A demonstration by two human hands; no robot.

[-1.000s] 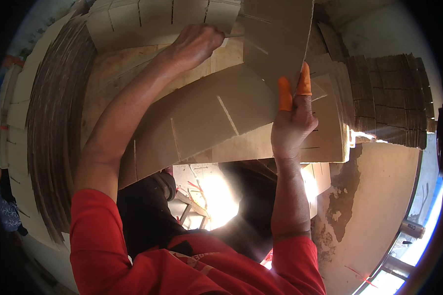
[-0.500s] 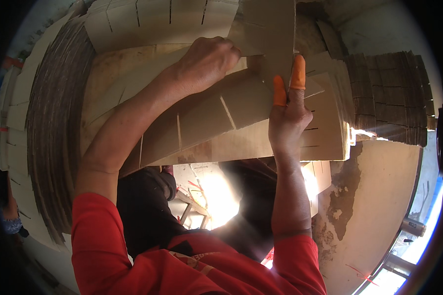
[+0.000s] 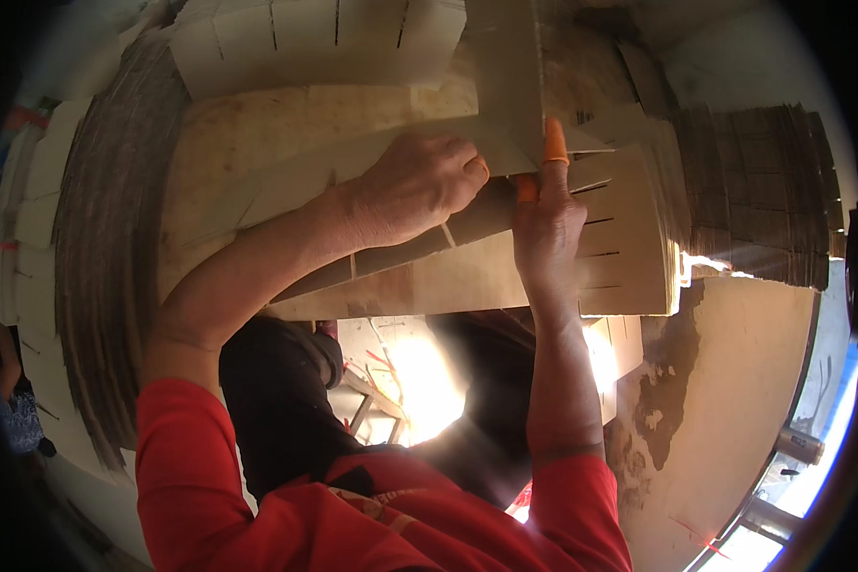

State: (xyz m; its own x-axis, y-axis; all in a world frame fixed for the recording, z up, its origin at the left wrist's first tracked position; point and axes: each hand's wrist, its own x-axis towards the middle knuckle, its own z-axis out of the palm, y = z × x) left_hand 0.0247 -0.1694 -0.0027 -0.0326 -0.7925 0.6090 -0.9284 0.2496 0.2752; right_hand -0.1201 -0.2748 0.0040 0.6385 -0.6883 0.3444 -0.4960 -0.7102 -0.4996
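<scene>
A tan cardboard strip (image 3: 507,86) runs away from me near the middle, its near end between my hands. My right hand (image 3: 550,224), with orange finger cots on two fingers, grips that strip along its right edge. Just left of it, my left hand (image 3: 412,191) is closed in a pinch at the strip's near end; whatever its fingertips hold is hidden. Beneath the left hand and forearm lies a slotted cardboard strip (image 3: 400,252), set at a slant on the wooden tabletop (image 3: 467,275).
Slotted cardboard pieces stand in a tall stack (image 3: 114,238) at the left and another stack (image 3: 324,48) at the back. On the right are a near slotted stack (image 3: 629,229) and a darker one (image 3: 758,191). A person's arm (image 3: 10,367) shows at the far left.
My left hand has come nearer to me and slightly right. The right hand and the strip it grips have shifted a little left and nearer.
</scene>
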